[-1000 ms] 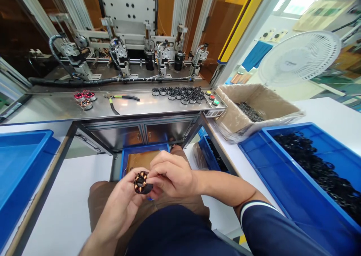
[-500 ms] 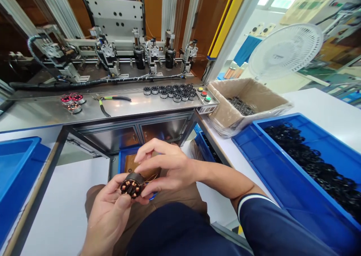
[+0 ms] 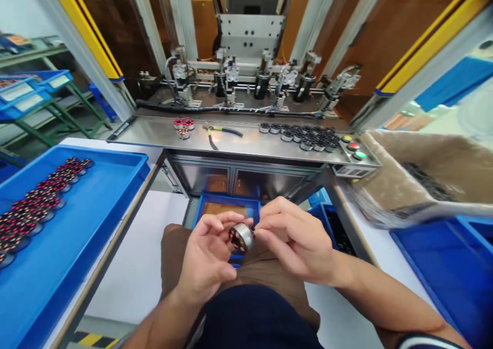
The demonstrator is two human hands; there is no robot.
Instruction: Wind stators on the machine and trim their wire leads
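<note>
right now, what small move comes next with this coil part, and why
Perhaps the left grip could bring its thumb in to steady the coil part: the thumb stands apart from it, the part is tilted, and the right grip is close at its side.

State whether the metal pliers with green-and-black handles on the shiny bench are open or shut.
Open: the pliers lie with handles spread apart.

At lower centre, the left hand [image 3: 210,254] is cupped with thumb spread from curved fingers, while the right hand [image 3: 298,241] pinches thumb toward forefinger, its forearm [image 3: 381,295] angled toward the lower right.
</note>
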